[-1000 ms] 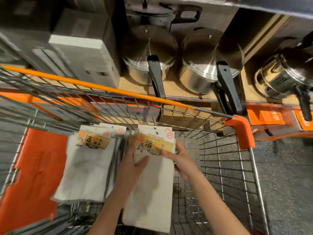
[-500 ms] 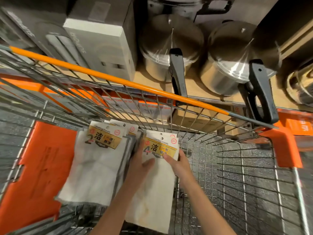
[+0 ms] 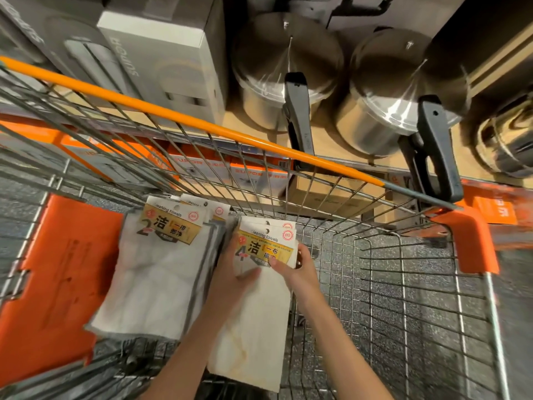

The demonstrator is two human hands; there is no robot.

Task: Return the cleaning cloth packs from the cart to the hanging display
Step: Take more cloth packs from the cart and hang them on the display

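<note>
1. Currently your left hand [image 3: 230, 280] grips the left edge of the cream cleaning cloth pack with the yellow "4" header card [image 3: 256, 301], thumb laid across its front.
2. Your right hand [image 3: 297, 269] pinches the same pack at its right edge, just under the header card (fingers behind it are hidden).
3. That pack sits inside the wire shopping cart with the orange handle bar [image 3: 375, 284], tilted up in both hands.
4. Just to its left lies the stack of white cleaning cloth packs with the yellow "2" header card [image 3: 155, 278], resting on the cart's orange plastic seat flap [image 3: 63, 272].
5. Beyond the cart, two stainless steel pots with black handles [image 3: 288, 70] stand on a shelf beside a grey cardboard box [image 3: 161, 62].
</note>
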